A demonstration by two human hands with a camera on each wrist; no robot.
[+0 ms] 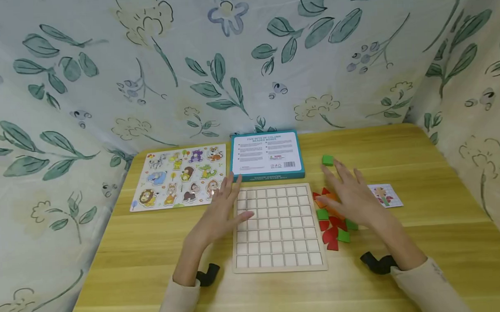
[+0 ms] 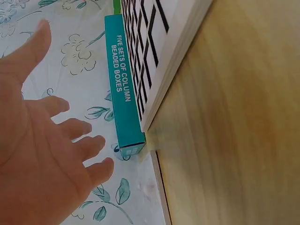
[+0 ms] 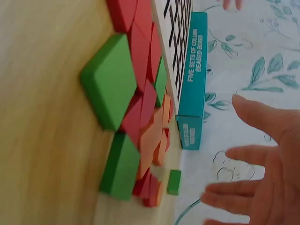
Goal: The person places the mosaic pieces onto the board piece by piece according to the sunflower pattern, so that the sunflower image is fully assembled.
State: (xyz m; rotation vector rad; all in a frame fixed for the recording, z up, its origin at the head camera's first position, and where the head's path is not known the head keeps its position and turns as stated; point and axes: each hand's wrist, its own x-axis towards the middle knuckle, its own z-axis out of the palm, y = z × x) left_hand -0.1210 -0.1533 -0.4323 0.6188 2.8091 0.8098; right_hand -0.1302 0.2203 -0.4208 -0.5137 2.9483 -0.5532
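Note:
My left hand (image 1: 218, 215) hovers at the left edge of a pale wooden grid board (image 1: 279, 228), fingers spread, holding nothing. In the left wrist view its palm (image 2: 42, 154) faces the board. My right hand (image 1: 355, 196) hangs over a pile of blocks right of the board, its fingers loosely extended and free of any block. Red blocks (image 1: 330, 236), orange blocks (image 3: 151, 136) and green blocks (image 3: 110, 82) make up the pile, partly hidden by that hand. One green block (image 1: 327, 160) lies apart, near the right fingertips.
Behind the board lies a teal box (image 1: 267, 155) with printed text. An animal puzzle board (image 1: 180, 177) lies at the back left. Right of the right hand is a small pattern card (image 1: 385, 195). Floral fabric (image 1: 238, 60) hangs behind the wooden table (image 1: 146, 270).

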